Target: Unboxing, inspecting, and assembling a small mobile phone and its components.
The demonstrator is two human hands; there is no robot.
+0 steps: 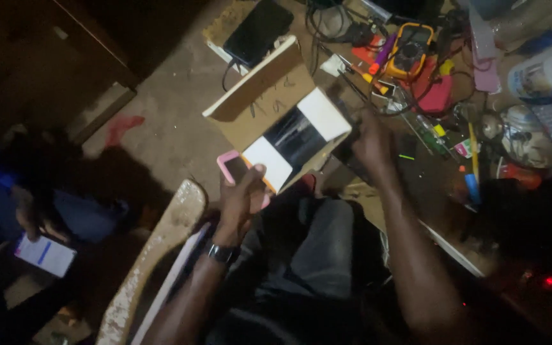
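My left hand (241,198), with a dark watch on the wrist, holds a phone in a pink case (232,167) and the near corner of a flat cardboard box (269,96). The box has a white inside with a dark glossy panel (296,135) in its middle. On the far side of the box, my right hand (370,144) grips a small dark object at the box's right edge; what that object is I cannot make out.
A cluttered workbench (442,236) at right carries a yellow multimeter (412,54), red and black leads, screwdrivers, a roll of tape and a black phone (258,30). At lower left another person's hand holds a lit phone (45,254). A worn wooden armrest (154,249) is beside my left arm.
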